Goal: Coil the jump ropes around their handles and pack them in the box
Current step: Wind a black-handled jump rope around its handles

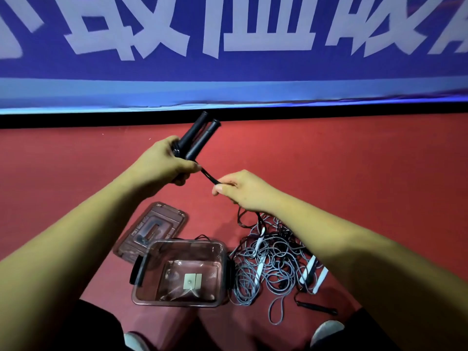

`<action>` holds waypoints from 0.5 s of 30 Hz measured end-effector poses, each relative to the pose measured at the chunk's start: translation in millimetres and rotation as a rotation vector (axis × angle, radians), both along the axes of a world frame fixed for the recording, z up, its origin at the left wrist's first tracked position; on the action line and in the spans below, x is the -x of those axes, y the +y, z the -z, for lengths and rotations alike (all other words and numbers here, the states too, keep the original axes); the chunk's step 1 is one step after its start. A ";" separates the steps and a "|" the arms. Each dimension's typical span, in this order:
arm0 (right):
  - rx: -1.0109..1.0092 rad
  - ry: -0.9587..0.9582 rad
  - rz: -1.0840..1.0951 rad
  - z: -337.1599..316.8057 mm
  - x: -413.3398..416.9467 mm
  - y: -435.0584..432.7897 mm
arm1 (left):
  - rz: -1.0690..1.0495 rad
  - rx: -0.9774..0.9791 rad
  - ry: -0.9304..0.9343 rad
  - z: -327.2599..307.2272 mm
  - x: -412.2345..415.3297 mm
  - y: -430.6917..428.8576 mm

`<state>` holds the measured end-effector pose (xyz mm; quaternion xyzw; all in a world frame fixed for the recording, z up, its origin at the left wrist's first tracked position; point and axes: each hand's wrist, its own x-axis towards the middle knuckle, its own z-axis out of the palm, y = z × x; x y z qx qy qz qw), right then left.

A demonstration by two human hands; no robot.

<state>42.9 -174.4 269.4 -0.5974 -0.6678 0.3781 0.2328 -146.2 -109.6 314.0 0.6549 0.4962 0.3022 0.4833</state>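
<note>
- The left hand (162,163) is gripping the two black handles (200,133) together, fingers curled round their lower ends; the free ends are pointing up and away, splaying slightly.
- The right hand (244,191) is pinching the black rope (209,174) between thumb and fingers, near the handles; the short span between the two hands is running taut.
- Below the right hand, the rope is trailing down to the red floor (354,186), beside the tangled grey ropes (273,262) with white handles (310,271).
- Judged step: beginning to wind the rope round the paired handles. Done well, the left hand is squeezing the handles parallel while the right hand is feeding rope under light tension. Turns should be lying side by side, and the slack should be lifting clear of the grey tangle.
- The clear box (141,274) is standing open on the floor, just left of the tangle, with no rope showing inside; its lid (152,229) is lying just beside it.
</note>
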 end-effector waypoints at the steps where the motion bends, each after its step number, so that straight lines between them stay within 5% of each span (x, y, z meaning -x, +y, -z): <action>1: 0.000 -0.046 -0.005 1.4 -1.5 -1.8 | -0.026 0.000 0.019 2.0 3.4 6.6; 8: -0.034 -0.220 -0.079 -12.6 2.1 -8.3 | -0.052 -0.205 0.408 22.3 14.0 24.4; 15: -0.036 -0.339 -0.193 -18.5 24.5 -19.3 | -0.059 -0.387 0.584 41.1 4.9 23.6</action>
